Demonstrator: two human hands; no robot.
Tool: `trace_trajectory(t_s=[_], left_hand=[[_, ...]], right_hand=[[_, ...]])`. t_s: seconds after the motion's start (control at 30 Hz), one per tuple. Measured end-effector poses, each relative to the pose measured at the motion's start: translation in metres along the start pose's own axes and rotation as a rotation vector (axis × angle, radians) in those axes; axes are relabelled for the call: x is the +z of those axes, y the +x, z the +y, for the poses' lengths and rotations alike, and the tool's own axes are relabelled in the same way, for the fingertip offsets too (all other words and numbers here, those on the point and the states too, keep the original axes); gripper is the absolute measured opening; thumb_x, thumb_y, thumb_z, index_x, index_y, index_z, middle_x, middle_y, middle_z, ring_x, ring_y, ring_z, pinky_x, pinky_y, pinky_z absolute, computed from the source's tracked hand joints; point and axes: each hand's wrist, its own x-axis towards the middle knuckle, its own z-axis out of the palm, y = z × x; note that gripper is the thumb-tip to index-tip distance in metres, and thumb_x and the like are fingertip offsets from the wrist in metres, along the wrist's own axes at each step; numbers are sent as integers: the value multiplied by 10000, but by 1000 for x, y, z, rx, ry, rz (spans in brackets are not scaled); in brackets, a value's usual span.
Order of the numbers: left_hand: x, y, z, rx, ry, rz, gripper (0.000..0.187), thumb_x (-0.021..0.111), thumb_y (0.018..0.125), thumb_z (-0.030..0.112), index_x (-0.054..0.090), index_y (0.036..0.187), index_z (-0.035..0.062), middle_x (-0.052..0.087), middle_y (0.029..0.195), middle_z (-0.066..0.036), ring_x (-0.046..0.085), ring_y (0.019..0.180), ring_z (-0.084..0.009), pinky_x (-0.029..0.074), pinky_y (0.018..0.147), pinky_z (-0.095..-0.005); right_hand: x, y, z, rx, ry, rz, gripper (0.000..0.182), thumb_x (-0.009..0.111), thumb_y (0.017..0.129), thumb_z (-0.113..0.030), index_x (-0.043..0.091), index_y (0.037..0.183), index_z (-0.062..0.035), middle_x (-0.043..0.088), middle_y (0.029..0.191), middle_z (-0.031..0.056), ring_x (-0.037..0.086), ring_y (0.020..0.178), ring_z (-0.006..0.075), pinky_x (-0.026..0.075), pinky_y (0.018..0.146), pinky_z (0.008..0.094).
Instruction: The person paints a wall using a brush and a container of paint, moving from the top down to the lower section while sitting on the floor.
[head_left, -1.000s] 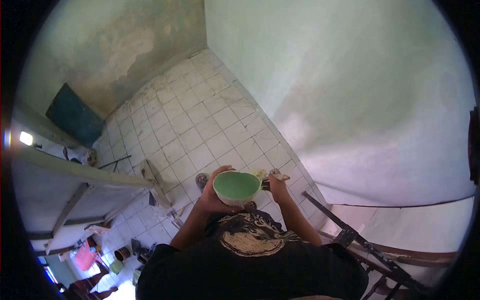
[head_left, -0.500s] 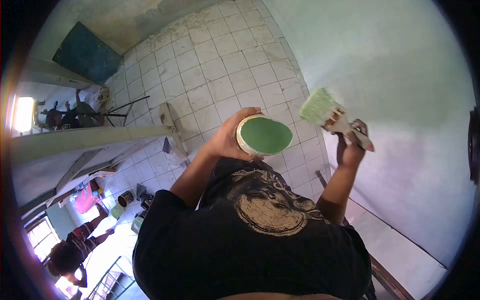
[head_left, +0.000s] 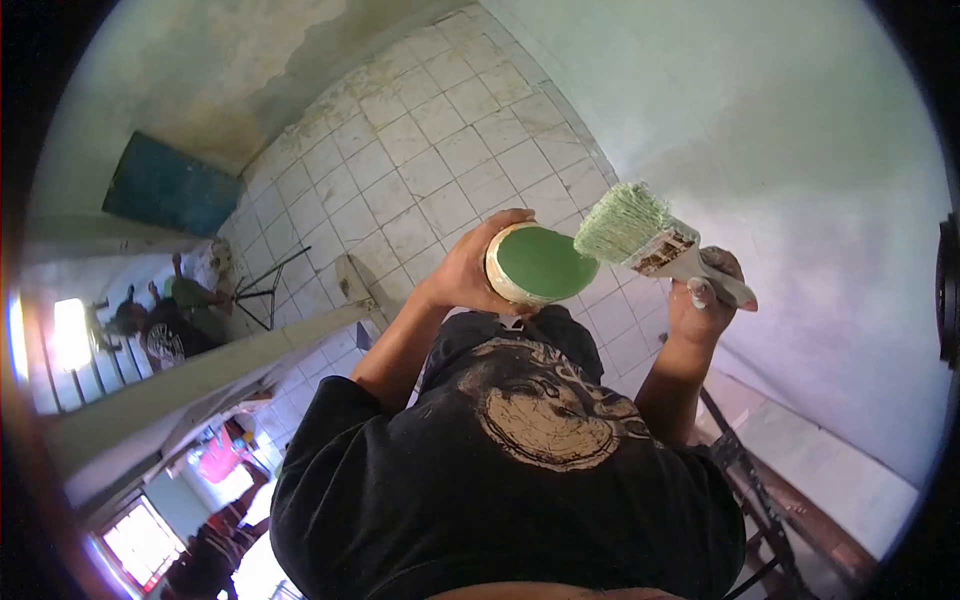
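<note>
My left hand (head_left: 473, 265) is wrapped round a small round tub of green paint (head_left: 545, 262), held in front of my chest with its opening facing up. My right hand (head_left: 708, 295) grips the pale handle of a wide paintbrush (head_left: 668, 248). Light green paint coats the bristles, which point left and overlap the tub's right edge in this view. Dried paint marks the brush's metal band. To the right of the brush stands the wall (head_left: 800, 190), patchy with pale green.
White tiles cover the floor (head_left: 430, 150). A dark blue-green panel (head_left: 172, 185) leans in the far corner. One person (head_left: 170, 325) is beyond a ledge (head_left: 200, 372) at left, near a thin metal stand (head_left: 272, 287); another person (head_left: 215, 550) is at lower left. Metal framing (head_left: 755, 490) stands behind my right side.
My right hand has brought the brush left, so its bristles now reach the tub's edge. The tub has shifted slightly right, and the camera view has turned a little.
</note>
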Motion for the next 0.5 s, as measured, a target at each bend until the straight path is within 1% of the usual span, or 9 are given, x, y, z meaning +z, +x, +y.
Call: trace_trajectory(t_s=[0.07, 0.2, 0.27, 0.3, 0.33, 0.4, 0.43, 0.47, 0.5], left_hand=[[5, 17, -9, -13, -13, -31, 952, 871, 435, 265, 409, 1237, 43, 484, 1228, -143, 508, 1106, -285, 405, 929, -365], [19, 60, -36, 51, -55, -104, 961, 873, 436, 261, 401, 1243, 41, 476, 1236, -151, 499, 1115, -291, 398, 939, -374], [25, 71, -30, 28, -102, -172, 964, 871, 443, 251, 392, 1252, 39, 477, 1232, -150, 499, 1116, -284, 394, 944, -373], [29, 87, -33, 26, -94, -192, 964, 871, 443, 251, 392, 1252, 39, 477, 1232, -150, 499, 1116, -284, 394, 944, -373], [34, 101, -35, 53, -80, -202, 966, 870, 442, 247, 390, 1254, 38, 479, 1228, -149, 501, 1113, -283, 395, 939, -368], [39, 127, -40, 84, -64, -235, 968, 869, 442, 244, 389, 1256, 37, 482, 1223, -147, 503, 1111, -282, 397, 935, -364], [42, 140, -44, 59, -91, -270, 965, 869, 444, 241, 390, 1256, 35, 491, 1212, -146, 507, 1105, -282, 399, 930, -359], [47, 151, -46, 31, -122, -305, 963, 869, 445, 239, 391, 1256, 33, 500, 1200, -144, 512, 1099, -282, 401, 926, -354], [49, 162, -52, 25, -127, -324, 963, 869, 445, 239, 391, 1256, 33, 500, 1200, -144, 512, 1099, -282, 401, 926, -354]], right_hand=[[-16, 8, 1, 2, -8, 73, 420, 782, 604, -87, 571, 940, 51, 618, 907, 113, 592, 844, 193, 441, 811, 309], [-39, 39, -7, -36, -57, 0, 403, 788, 584, -35, 594, 934, 16, 637, 866, 117, 619, 814, 213, 486, 779, 329], [-37, 42, -25, -87, -213, -132, 351, 783, 614, -40, 611, 918, -4, 651, 845, 124, 640, 786, 221, 523, 715, 320], [-44, 58, -32, -117, -304, -239, 313, 779, 650, -88, 618, 903, 0, 661, 842, 140, 656, 748, 211, 541, 646, 303], [-48, 72, -40, -129, -300, -219, 313, 779, 650, -88, 618, 903, 0, 661, 842, 140, 656, 748, 211, 541, 646, 303], [-55, 101, -51, -123, -396, -531, 308, 767, 676, -116, 614, 912, 7, 668, 811, 145, 660, 676, 188, 541, 589, 288], [-61, 114, -54, -160, -506, -597, 294, 755, 691, -128, 626, 920, 5, 671, 802, 139, 657, 638, 166, 535, 565, 269], [-64, 122, -60, -163, -511, -574, 294, 755, 691, -128, 626, 920, 5, 671, 802, 139, 657, 638, 166, 535, 565, 269], [-63, 131, -63, -97, -560, -598, 325, 769, 680, -168, 622, 907, 12, 668, 795, 141, 660, 657, 199, 530, 561, 279]])
